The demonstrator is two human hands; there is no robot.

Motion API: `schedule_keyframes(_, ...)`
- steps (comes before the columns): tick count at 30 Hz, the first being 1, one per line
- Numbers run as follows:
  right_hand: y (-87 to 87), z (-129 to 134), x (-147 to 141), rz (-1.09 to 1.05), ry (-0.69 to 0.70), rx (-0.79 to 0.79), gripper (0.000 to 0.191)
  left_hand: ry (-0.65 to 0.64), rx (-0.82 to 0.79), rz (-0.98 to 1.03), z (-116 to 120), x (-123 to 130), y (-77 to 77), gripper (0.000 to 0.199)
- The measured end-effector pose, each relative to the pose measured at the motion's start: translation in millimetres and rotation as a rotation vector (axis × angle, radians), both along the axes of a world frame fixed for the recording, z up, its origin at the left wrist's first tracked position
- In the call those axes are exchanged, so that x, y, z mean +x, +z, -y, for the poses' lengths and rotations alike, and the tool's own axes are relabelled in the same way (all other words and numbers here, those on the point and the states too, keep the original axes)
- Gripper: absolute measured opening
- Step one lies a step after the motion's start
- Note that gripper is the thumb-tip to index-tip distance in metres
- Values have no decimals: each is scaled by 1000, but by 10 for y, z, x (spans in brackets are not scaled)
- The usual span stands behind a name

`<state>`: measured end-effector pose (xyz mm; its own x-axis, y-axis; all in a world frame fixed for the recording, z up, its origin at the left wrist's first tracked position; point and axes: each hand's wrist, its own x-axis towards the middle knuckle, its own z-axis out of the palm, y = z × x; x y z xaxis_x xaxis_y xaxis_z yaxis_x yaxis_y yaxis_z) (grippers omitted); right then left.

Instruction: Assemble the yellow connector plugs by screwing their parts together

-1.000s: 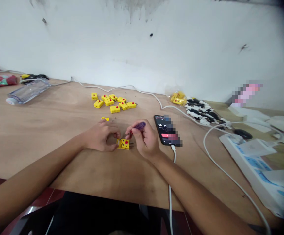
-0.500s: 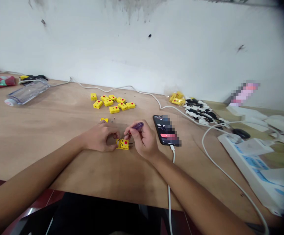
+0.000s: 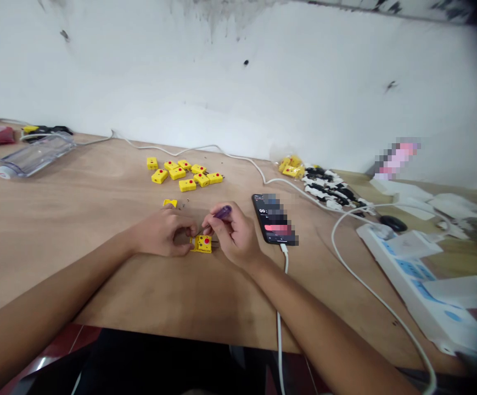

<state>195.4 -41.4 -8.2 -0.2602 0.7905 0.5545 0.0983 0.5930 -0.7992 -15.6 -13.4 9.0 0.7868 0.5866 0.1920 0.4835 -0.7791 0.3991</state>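
Observation:
In front of me on the table lies an opened yellow two-pin connector with a red dot, its pins pointing right. My left hand is closed at the connector's left end, thumb and fingertips gripping there. A purple-handled screwdriver is pinched in my right hand, slanting down to the left over the connector. Its tip is hard to make out between the fingers. A yellow cover piece lies just beyond my left hand, with a few tiny screws beside it.
Several closed yellow connectors sit in a group farther back. A phone on a white cable lies to the right. Beyond are a bag of yellow parts, black and white pieces and a power strip. A clear bottle lies at left.
The whole view has shifted slightly, so everything sits a little farther left. Both hands keep their grips, and the screwdriver leans over a bit more.

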Motion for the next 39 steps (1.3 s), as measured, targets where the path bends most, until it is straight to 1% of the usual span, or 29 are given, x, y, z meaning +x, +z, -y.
schedule_keyframes(5,20,-16,-8,44,-22,-1,22,26,12,-28,7,12,23,8)
schedule_keyframes(8,34,-27,-5,107,-51,60,36,31,10,-32,15,22,31,6)
schedule_keyframes(10,56,-29,0,158,-61,132,40,31,21,-28,16,24,26,5)
schedule_keyframes(13,117,-22,4,234,-37,233,37,16,42,-22,10,18,9,5)
schedule_keyframes(16,206,-12,-1,245,28,274,37,12,65,-28,7,9,1,5)
schedule_keyframes(18,273,-13,-12,207,64,242,37,17,69,-38,11,10,9,5)
schedule_keyframes(22,392,-58,-46,124,138,67,31,45,14,-57,33,28,51,6)
schedule_keyframes(24,432,-106,-69,110,130,30,25,53,-18,-52,43,37,72,7)
schedule_keyframes(25,447,-134,-82,111,99,34,22,52,-32,-52,47,40,80,7)
schedule_keyframes(28,481,-222,-122,144,25,75,17,68,-62,-70,54,38,93,8)
schedule_keyframes(31,520,-289,-153,185,69,123,13,88,-114,-83,53,25,91,10)
schedule_keyframes(35,608,-330,-160,299,105,178,13,66,-214,-69,55,11,85,14)
schedule_keyframes(37,661,-342,-159,373,112,208,15,54,-222,-59,62,13,81,18)
schedule_keyframes(39,707,-354,-161,450,123,250,17,79,-184,-35,67,19,73,23)
